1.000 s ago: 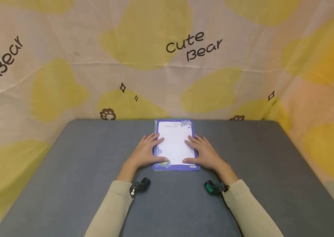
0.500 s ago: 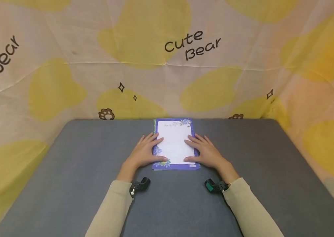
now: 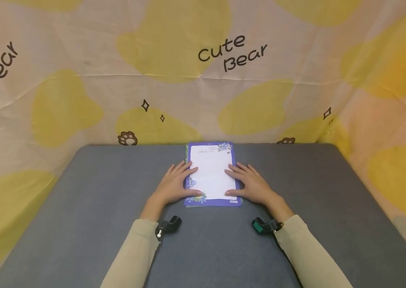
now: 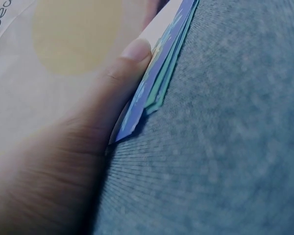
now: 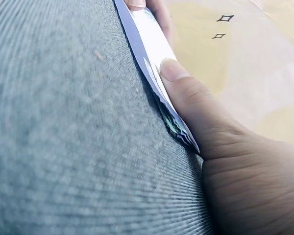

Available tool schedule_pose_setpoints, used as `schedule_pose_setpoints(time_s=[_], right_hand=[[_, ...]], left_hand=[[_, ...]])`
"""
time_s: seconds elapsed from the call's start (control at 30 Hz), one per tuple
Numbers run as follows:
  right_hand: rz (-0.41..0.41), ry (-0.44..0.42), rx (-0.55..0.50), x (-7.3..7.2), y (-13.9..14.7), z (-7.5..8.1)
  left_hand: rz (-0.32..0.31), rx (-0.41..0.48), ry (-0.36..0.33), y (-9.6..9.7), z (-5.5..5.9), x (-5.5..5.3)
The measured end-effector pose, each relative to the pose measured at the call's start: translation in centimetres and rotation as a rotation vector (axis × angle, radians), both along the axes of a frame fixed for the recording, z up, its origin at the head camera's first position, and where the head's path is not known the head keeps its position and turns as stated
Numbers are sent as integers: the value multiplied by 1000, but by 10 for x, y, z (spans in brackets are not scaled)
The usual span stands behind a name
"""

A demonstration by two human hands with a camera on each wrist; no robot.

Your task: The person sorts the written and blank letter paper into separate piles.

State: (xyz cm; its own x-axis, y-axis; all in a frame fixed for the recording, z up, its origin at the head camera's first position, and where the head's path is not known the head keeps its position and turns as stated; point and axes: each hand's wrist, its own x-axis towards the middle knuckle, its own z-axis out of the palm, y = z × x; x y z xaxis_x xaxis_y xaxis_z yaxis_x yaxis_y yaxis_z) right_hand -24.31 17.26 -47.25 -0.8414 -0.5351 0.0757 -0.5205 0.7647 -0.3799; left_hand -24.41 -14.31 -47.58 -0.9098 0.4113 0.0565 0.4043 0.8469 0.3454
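A stack of decorated paper sheets (image 3: 212, 176) lies on the grey table. Its top sheet is white with a purple border and blue flowers, and faint writing runs near the far edge. My left hand (image 3: 174, 184) rests along the left side, thumb and forefinger extended onto the top sheet. On the right side my right hand (image 3: 255, 186) lies the same way, fingers spread. Both wrist views show green-edged sheets (image 4: 159, 93) under the top one, with slightly uneven edges. In the right wrist view the thumb (image 5: 186, 88) touches the paper near its corner.
The grey table (image 3: 98, 192) reaches to a cloth backdrop (image 3: 174, 48) with yellow patches and "Cute Bear" lettering, which also hangs at both sides. Each wrist carries a black strap with a small device (image 3: 168, 225).
The right thumb has drawn slightly outward toward the sheet's right edge, and the right forearm has shifted a little right. The head view has shifted slightly. The stack lies almost unchanged.
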Motion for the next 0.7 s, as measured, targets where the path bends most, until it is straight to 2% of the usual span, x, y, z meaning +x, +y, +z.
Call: schedule_pose_setpoints(time_s=[0.17,0.37,0.43,0.6,0.7], right_hand=[[-11,9,-52,-1,-3,1],[-57,1,-183,1,-8,3],[-100,-5,-253,2,-9,3],[-291,-17,-494,3,-10,4],[-369,-21,-583,4,-11,5]], left_hand=[[2,51,24,-3,-2,0],[21,150,26,-4,1,1],[22,166,24,-4,2,1],[17,228,33,0,3,1],[8,284,37,3,5,2]])
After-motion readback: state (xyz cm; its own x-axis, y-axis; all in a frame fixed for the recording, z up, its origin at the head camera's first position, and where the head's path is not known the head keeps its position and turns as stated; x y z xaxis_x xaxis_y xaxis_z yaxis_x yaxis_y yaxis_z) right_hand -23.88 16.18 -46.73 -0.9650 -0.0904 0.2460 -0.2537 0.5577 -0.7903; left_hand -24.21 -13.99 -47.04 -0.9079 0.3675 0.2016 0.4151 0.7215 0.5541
